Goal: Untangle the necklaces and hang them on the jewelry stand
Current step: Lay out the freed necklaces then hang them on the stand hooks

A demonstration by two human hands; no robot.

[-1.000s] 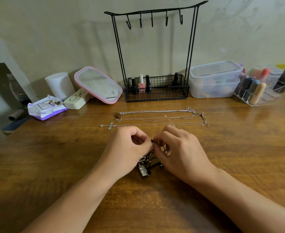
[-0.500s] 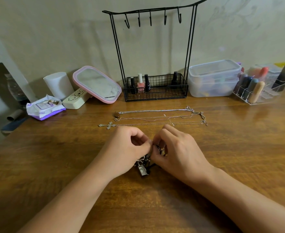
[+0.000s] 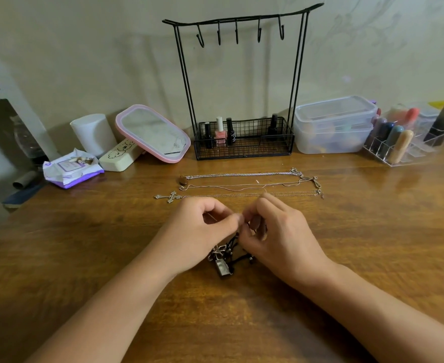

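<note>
Black cords, soft and light, form a tangle in front of the jewelry stand; left hand and right hand pinch its strands, best held near the knot.

The tabletop is warm brown wood with darker grain streaks, and on it lie silver necklaces and a black-corded tangle with silver pendants. The jewelry stand is black wire, its basket holding black nail polish bottles and one pink bottle with a white cap. The mirror has a pink frame, the wipes packet is white and purple, and the cream case bears black line drawings.
</note>
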